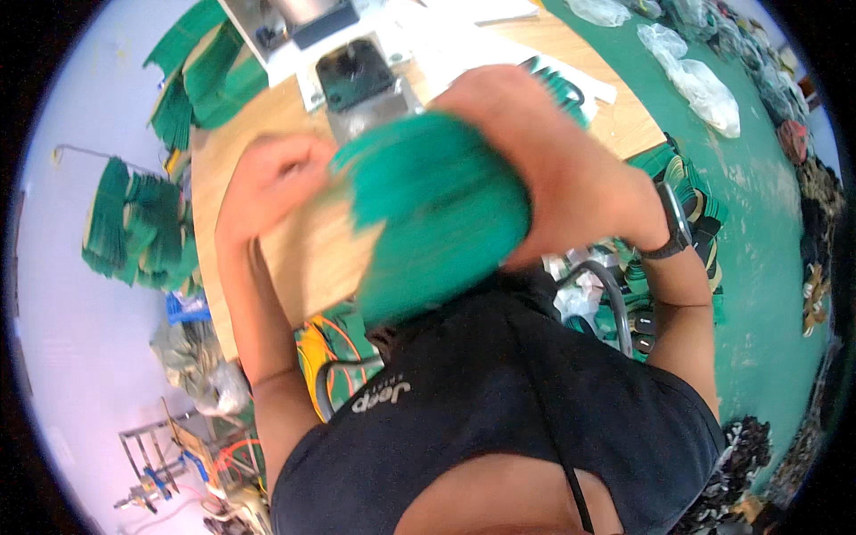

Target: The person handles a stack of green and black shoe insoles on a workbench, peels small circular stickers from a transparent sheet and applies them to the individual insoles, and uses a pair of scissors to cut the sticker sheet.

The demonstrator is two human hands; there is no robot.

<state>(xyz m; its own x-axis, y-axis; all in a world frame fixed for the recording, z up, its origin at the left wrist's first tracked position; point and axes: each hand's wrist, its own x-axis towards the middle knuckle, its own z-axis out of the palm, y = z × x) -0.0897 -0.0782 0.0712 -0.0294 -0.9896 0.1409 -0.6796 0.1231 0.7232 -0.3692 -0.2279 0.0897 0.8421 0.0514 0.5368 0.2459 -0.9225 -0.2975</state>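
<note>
A thick fanned stack of flat green pieces is held up over the near part of the table, blurred by motion. My right hand grips it from the right and the top, with the thumb along its near right side and the fingers over the far edge. By the stack's left end, my left hand has its fingers curled in, tips at or very close to the edges of the pieces. Blur hides whether a piece is between those fingers. A machine's black plate on a metal base lies just beyond the stack.
The wooden table carries white papers and more green pieces at the back. Other green stacks stand left of it. A bent metal chair arm is at my right. Plastic bags lie on the green floor.
</note>
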